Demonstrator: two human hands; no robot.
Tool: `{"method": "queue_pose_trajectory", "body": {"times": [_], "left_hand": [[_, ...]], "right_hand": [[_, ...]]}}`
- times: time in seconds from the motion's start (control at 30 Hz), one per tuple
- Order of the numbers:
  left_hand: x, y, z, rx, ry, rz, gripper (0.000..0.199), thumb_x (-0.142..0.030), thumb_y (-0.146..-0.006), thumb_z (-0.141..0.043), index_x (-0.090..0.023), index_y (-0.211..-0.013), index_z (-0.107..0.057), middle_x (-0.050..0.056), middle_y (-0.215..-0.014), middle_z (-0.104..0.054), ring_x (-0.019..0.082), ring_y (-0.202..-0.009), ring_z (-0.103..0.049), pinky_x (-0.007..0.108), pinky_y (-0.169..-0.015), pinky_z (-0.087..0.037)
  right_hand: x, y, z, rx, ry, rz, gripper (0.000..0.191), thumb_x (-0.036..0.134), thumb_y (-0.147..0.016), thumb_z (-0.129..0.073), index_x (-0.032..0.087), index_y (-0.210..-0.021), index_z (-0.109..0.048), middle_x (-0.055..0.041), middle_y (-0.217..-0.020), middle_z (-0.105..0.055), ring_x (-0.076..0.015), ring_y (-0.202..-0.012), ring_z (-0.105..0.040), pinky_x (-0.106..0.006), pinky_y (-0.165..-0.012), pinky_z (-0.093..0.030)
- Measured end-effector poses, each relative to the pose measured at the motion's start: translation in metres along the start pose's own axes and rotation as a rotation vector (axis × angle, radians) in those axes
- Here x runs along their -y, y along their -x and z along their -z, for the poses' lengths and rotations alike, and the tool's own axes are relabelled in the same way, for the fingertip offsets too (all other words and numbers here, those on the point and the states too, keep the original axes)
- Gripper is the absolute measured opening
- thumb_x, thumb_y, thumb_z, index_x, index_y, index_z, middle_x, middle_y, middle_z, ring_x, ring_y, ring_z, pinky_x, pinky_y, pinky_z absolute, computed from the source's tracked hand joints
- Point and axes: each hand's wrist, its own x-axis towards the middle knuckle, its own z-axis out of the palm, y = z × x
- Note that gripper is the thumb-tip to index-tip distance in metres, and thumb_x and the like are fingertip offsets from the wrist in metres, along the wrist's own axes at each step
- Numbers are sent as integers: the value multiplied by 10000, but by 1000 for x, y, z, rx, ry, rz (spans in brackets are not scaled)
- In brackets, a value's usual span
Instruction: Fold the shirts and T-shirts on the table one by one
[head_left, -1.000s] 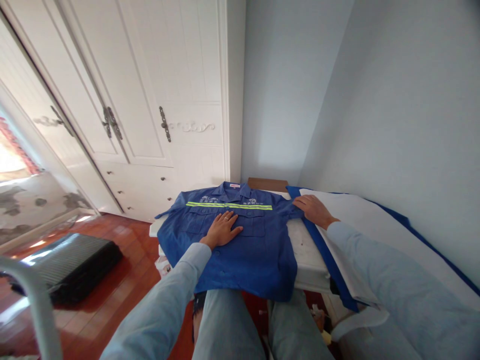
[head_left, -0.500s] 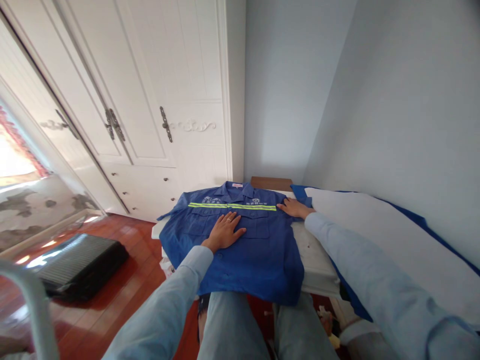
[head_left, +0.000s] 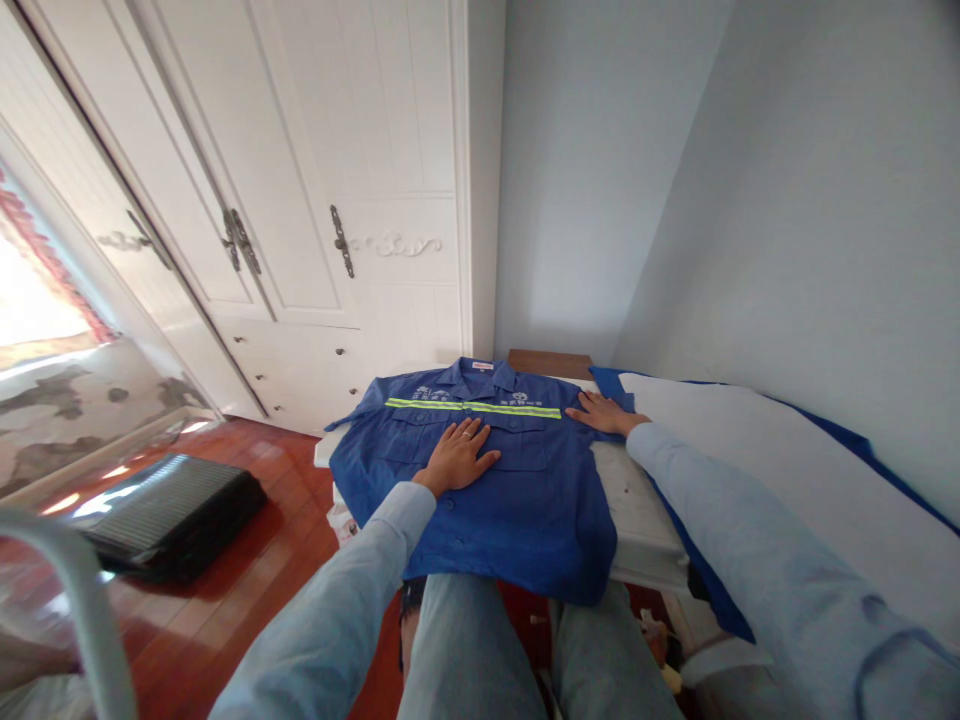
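A blue work shirt (head_left: 525, 510) lies spread front side up, its collar toward the wall and its hem hanging over the near edge above my legs. A yellow-green reflective stripe (head_left: 517, 410) crosses its chest, with white lettering above it. My left hand (head_left: 457, 455) rests flat on the middle of the shirt front, fingers stretched. On the sleeve at the right, my right hand (head_left: 602, 412) lies flat with its fingers spread. Beneath the shirt is a white table (head_left: 637, 520).
White sheet material (head_left: 780, 450) over blue cloth lies to the right. A brown box (head_left: 550, 364) stands behind the collar. The white wardrobe (head_left: 300, 160) rises at the back left. A black suitcase-like object (head_left: 180, 515) sits on the red wooden floor, near a pale curved rail (head_left: 82, 590).
The view has shifted slightly, so everything sits a little further right. Both hands stay flat on the shirt, in nearly the same places.
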Motion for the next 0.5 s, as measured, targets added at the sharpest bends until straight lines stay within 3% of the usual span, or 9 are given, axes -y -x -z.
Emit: {"method": "queue_pose_trajectory", "body": {"times": [0.17, 0.27, 0.37, 0.5], "left_hand": [[2, -1, 4, 22, 72, -6, 741, -663, -952, -351, -174, -1506, -417, 125, -1599, -336, 300, -1495, -260, 491, -1223, -191], [11, 3, 6, -22, 171, 34, 671, -623, -939, -434, -183, -1440, -509, 113, -1545, -439, 269, -1452, -365, 439, -1214, -245], [31, 20, 9, -102, 196, 70, 613, -571, -956, -438, -160, -1396, -552, 126, -1493, -508, 255, -1412, -431, 404, -1197, -295], [74, 54, 14, -132, 94, 136, 652, -595, -971, -380, -151, -1431, -510, 141, -1546, -430, 286, -1455, -357, 459, -1204, -277]], "right_hand": [[-6, 0, -5, -16, 5, 9, 946, 752, -899, -163, 92, -1575, -215, -183, -1643, -196, -317, -1519, -167, -511, -1219, -160], [-8, -1, -8, -28, 13, 18, 935, 723, -911, -157, 63, -1570, -216, -187, -1643, -194, -315, -1521, -158, -508, -1224, -141], [-8, 0, -9, -30, 16, 20, 943, 732, -904, -156, 68, -1569, -224, -189, -1638, -209, -331, -1515, -174, -520, -1220, -156], [-9, -1, -11, -34, 17, 19, 949, 736, -893, -165, 71, -1566, -240, -198, -1634, -216, -351, -1508, -191, -535, -1216, -166]]}}
